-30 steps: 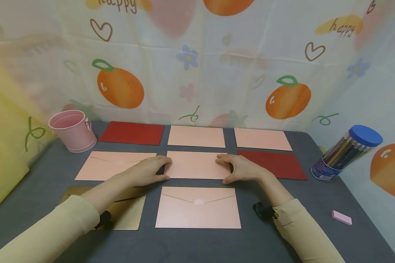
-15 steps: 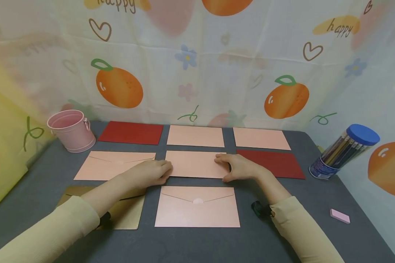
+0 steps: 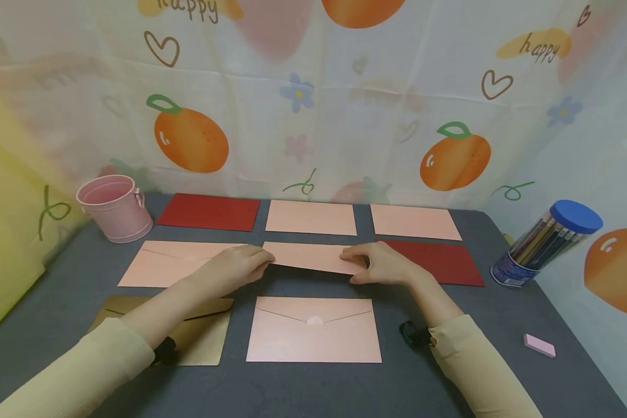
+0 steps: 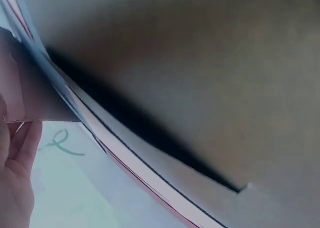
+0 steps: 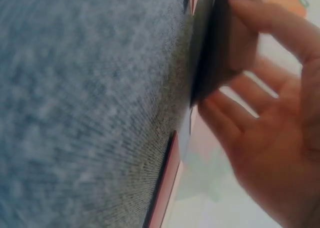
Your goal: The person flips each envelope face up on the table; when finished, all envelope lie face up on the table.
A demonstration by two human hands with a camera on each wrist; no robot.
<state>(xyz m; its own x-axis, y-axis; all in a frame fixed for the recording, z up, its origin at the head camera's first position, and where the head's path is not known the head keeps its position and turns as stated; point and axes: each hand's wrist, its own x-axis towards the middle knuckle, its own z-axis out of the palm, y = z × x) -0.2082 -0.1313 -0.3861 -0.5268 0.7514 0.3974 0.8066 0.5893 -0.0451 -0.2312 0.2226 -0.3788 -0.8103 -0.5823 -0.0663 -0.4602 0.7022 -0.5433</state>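
Your left grip (image 3: 235,267) and right grip (image 3: 384,264), nearly closed, pinch the pink envelope (image 3: 308,255) by its ends, midway across the worktop (image 3: 313,389), near side tipped up! Likely light, slick, easily creased: you'd best pinch both ends evenly, never pushing inward.

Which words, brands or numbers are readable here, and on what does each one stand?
"happy", upper right of the patterned backdrop.
"happy", upper left of the backdrop, cut off at the top.
Label on the blue-lidded tub: too small to read.
Pale marks at the backdrop's left: too faint.
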